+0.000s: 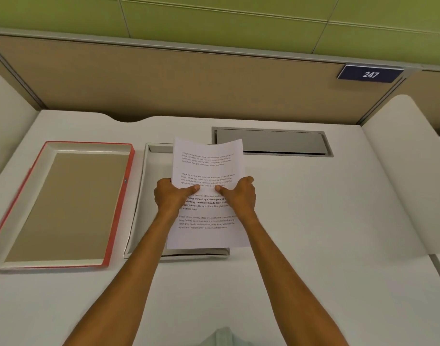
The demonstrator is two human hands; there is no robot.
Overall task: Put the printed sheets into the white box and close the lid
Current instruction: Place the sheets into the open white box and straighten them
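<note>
- The white box (139, 208) lies open on the bench (314, 208), and serves here as the landmark
- The printed sheets (206, 168) are held above the white box, covering its right part; whether their lower edge touches the box cannot be told
- The sheets show four blocks of black text, one partly in bold, and their far edge curls slightly upward
- The left hand (170, 196) grips the left edge of the sheets, thumb pressed on the printed face, fingers folded behind the paper and out of sight
- The right hand (240, 196) grips the right edge the same way, thumb on top, pointing toward the other thumb; the two thumb tips lie near each other, apart
- Both bare forearms reach in from the near side of the box
- The lid (64, 203), red-edged outside and tan inside, lies upturned on the bench just left of the white box, apart from it
- A grey hatch (271, 142) is set flush in the bench beyond the box, to its right
- A dark plate (370, 74) reading 247 hangs on the tan partition (164, 78) well beyond the box, far to the right
</note>
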